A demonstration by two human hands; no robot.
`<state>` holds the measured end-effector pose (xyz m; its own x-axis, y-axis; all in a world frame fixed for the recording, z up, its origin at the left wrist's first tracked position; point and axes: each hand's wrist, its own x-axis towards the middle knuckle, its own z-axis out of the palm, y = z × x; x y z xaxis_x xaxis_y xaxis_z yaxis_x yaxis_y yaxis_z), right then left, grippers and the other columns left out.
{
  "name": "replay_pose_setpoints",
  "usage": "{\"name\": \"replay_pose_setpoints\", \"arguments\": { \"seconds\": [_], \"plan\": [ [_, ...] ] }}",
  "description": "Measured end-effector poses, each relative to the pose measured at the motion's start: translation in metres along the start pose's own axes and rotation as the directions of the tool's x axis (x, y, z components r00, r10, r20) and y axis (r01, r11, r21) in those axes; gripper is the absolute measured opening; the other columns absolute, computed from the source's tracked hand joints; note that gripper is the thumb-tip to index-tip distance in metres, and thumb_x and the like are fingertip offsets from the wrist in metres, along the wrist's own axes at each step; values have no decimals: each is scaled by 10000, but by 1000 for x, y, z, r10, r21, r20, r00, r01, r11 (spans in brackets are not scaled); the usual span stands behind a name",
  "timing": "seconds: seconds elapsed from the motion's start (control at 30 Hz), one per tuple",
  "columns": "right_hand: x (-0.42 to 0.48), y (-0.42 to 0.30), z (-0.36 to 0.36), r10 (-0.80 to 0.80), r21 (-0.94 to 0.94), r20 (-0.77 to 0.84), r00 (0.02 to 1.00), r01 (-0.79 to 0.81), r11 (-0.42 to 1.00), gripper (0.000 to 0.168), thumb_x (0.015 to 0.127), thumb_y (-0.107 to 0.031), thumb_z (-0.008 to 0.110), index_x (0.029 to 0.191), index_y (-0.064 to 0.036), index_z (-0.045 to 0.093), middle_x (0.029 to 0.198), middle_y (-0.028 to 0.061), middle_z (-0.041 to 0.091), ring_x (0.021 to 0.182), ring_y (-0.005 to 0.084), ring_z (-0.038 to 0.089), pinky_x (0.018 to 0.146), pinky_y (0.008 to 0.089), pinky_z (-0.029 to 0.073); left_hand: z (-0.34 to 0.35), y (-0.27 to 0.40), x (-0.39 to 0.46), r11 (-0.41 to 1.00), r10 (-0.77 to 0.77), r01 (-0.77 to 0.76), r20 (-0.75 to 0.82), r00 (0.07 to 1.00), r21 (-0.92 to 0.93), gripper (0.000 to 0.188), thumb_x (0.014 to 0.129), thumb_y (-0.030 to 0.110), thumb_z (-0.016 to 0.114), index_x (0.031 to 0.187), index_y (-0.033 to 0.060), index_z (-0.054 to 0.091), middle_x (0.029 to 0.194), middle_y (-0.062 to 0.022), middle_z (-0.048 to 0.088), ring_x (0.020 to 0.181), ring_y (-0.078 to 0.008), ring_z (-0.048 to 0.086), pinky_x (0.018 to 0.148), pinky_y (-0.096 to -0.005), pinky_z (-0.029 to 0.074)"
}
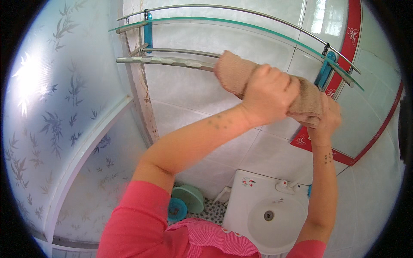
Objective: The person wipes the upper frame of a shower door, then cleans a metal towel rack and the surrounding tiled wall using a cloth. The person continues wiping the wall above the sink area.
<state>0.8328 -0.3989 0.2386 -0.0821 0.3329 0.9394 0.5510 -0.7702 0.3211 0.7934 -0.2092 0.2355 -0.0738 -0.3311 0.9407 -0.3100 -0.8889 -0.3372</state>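
Note:
A brownish-pink cloth (235,72) is wrapped around the metal towel bar (180,62) below a glass shelf (206,20). My left hand (271,93) grips the cloth near its middle, fingers curled over it. At the cloth's right end, my right hand (329,117) closes on it from the far side; part of that hand is hidden behind the cloth. The bar's left part is bare, while its right part is hidden by the cloth and hands. Both arms are raised above the sink.
A white washbasin (277,222) stands below, with a tap (288,186) at its back edge. Green (190,198) and blue (176,209) plastic basins are on the pebbled floor. A red-framed mirror (361,113) hangs at right; a frosted leaf-patterned panel (74,80) fills the left.

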Motion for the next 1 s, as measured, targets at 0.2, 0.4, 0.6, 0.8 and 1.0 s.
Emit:
{"name": "replay_pose_setpoints", "arguments": {
  "seconds": [0.2, 0.4, 0.6, 0.8, 1.0],
  "plan": [
    [-4, 10, 1, -22, 82, -13, 1000, 23, 996, 182, 868, -255, 569, 931, -91, 614, 806, 92, 612, 755, 275, 593, 686, 376, 455, -6, 0, 2, 995, 81, -80, 10, 997, -57, 365, 645, 214, 662, 981, 76, 627, 844, -37, 572, 782, -217, 552, 761, -352, 412],
    [1, 1, -9, 43, 34, 113, 993, -47, 998, 104, 888, -148, 535, 893, -79, 612, 797, 91, 607, 756, 263, 582, 694, 380, 447, -55, -53, -23, 982, 189, -190, 16, 982, 14, 322, 712, 113, 592, 1031, 109, 645, 1014, -57, 617, 893, -246, 588, 798, -354, 415],
    [4, -8, -7, 50, -5, 50, 998, -50, 999, 101, 881, -140, 532, 837, -79, 599, 757, 84, 584, 693, 262, 545, 662, 364, 422, -126, -128, -97, 922, -20, 74, -143, 989, 381, 296, 736, 111, 664, 1027, 161, 660, 1104, -73, 575, 1036, -238, 513, 876, -353, 398],
    [6, -14, -4, 75, 42, 4, 997, -75, 996, 112, 880, -142, 526, 807, -84, 589, 728, 79, 561, 689, 260, 534, 658, 373, 405, -116, -173, -146, 673, -700, 619, -617, 359, -403, 500, 883, 262, 631, 1288, 32, 448, 1287, -112, 473, 1149, -252, 464, 988, -360, 373],
    [9, -16, -6, 55, 30, 33, 998, -56, 998, 119, 880, -144, 518, 804, -81, 585, 743, 82, 558, 710, 269, 533, 665, 382, 403, -74, -158, -102, 469, -857, 583, -502, 117, -664, 535, 964, 311, 519, 1357, -25, 381, 1417, -125, 399, 1242, -217, 432, 1037, -326, 347]
  ]
}}
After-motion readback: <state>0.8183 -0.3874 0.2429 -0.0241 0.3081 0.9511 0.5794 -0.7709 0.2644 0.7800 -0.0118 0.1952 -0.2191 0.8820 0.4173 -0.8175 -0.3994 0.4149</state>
